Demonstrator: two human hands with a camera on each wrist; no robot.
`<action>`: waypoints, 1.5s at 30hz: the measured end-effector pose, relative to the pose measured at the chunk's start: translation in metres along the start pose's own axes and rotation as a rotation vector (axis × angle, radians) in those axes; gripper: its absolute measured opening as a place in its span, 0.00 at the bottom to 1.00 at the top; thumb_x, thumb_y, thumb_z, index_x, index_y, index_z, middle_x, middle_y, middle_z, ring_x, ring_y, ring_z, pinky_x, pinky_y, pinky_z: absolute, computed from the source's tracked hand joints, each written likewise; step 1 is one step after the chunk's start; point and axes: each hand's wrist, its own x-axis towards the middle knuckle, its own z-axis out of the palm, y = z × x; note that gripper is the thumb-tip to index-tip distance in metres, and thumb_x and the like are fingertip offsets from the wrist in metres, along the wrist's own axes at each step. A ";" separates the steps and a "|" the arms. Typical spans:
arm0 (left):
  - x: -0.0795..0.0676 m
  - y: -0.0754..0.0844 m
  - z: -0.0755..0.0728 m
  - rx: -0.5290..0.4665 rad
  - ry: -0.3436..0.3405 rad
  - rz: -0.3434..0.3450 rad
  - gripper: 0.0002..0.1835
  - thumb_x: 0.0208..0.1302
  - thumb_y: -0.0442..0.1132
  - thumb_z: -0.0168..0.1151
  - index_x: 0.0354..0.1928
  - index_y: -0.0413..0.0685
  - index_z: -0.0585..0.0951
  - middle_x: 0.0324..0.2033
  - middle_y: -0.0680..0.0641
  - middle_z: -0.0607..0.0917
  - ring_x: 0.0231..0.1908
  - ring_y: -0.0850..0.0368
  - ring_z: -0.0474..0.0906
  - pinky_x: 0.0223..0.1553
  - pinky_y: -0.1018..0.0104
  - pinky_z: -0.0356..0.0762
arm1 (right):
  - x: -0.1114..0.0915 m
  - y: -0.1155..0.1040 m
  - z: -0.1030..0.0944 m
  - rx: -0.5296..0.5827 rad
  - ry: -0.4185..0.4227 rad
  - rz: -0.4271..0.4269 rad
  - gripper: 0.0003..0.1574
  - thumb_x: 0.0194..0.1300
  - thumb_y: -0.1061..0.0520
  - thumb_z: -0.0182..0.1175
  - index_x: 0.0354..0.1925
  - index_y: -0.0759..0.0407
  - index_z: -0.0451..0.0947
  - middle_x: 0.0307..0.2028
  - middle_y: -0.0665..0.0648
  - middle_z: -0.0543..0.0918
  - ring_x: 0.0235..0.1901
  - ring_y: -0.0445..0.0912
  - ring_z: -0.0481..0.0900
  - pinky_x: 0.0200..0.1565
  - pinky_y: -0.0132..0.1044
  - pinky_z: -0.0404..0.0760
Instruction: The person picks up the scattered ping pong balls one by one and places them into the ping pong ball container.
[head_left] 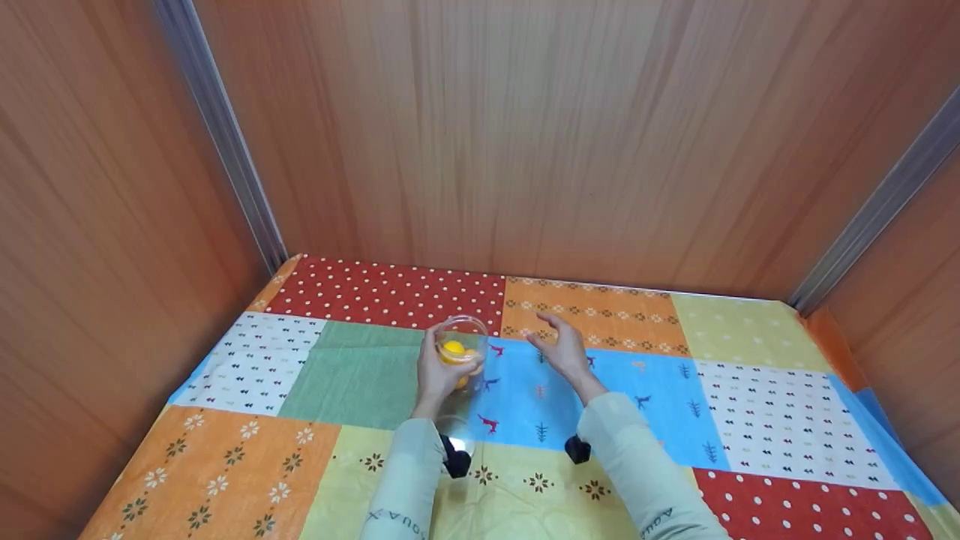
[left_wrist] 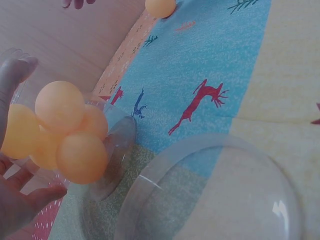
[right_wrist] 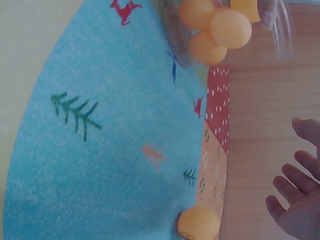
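Observation:
My left hand (head_left: 442,369) grips a clear plastic jar (head_left: 478,336) that stands on the patchwork cloth. Several orange ping-pong balls (left_wrist: 81,158) are piled inside it; the right wrist view shows the jar's balls (right_wrist: 230,28) too. To the right of the jar, my right hand (head_left: 564,351) hovers with fingers spread and nothing in them. A single loose orange ping-pong ball (right_wrist: 198,223) lies on the blue patch, seen in both wrist views; in the head view I cannot make it out. A round clear lid (left_wrist: 212,145) lies by my left wrist.
The patchwork cloth (head_left: 360,375) covers the table. Wood-look panels (head_left: 525,135) rise at the back and both sides, with metal posts (head_left: 225,135) in the corners. Dark wrist cameras (head_left: 577,449) hang below the cuffs.

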 end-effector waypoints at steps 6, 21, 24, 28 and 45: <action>0.000 0.000 0.000 -0.009 -0.006 -0.012 0.41 0.37 0.39 0.74 0.56 0.52 0.63 0.53 0.49 0.68 0.51 0.52 0.67 0.51 0.55 0.68 | -0.002 0.017 -0.008 -0.030 -0.007 0.042 0.31 0.56 0.56 0.61 0.58 0.59 0.66 0.58 0.60 0.68 0.59 0.55 0.61 0.57 0.52 0.60; 0.000 0.000 0.000 0.009 0.003 -0.030 0.40 0.37 0.40 0.74 0.55 0.55 0.63 0.54 0.48 0.68 0.51 0.52 0.66 0.52 0.55 0.68 | -0.006 0.050 -0.018 -0.013 -0.045 0.118 0.35 0.54 0.62 0.62 0.60 0.59 0.63 0.60 0.61 0.63 0.60 0.56 0.57 0.59 0.51 0.56; 0.000 0.000 0.000 0.004 -0.002 -0.020 0.40 0.38 0.39 0.74 0.55 0.53 0.63 0.54 0.47 0.68 0.51 0.52 0.67 0.51 0.55 0.68 | -0.006 0.055 -0.018 -0.014 -0.041 0.122 0.34 0.54 0.62 0.62 0.59 0.60 0.64 0.60 0.63 0.63 0.59 0.57 0.59 0.58 0.51 0.58; 0.000 -0.001 -0.001 -0.007 -0.008 0.004 0.40 0.38 0.39 0.74 0.55 0.51 0.64 0.54 0.45 0.68 0.49 0.52 0.67 0.49 0.57 0.70 | -0.007 0.061 -0.018 -0.013 -0.041 0.117 0.34 0.53 0.63 0.62 0.59 0.61 0.64 0.59 0.64 0.64 0.57 0.58 0.62 0.56 0.50 0.63; 0.000 0.001 0.000 -0.006 -0.005 -0.024 0.40 0.37 0.39 0.74 0.56 0.53 0.63 0.53 0.50 0.68 0.51 0.53 0.67 0.51 0.57 0.69 | -0.009 0.076 -0.018 -0.030 -0.082 0.080 0.32 0.54 0.65 0.60 0.58 0.64 0.65 0.58 0.65 0.66 0.57 0.57 0.63 0.56 0.50 0.62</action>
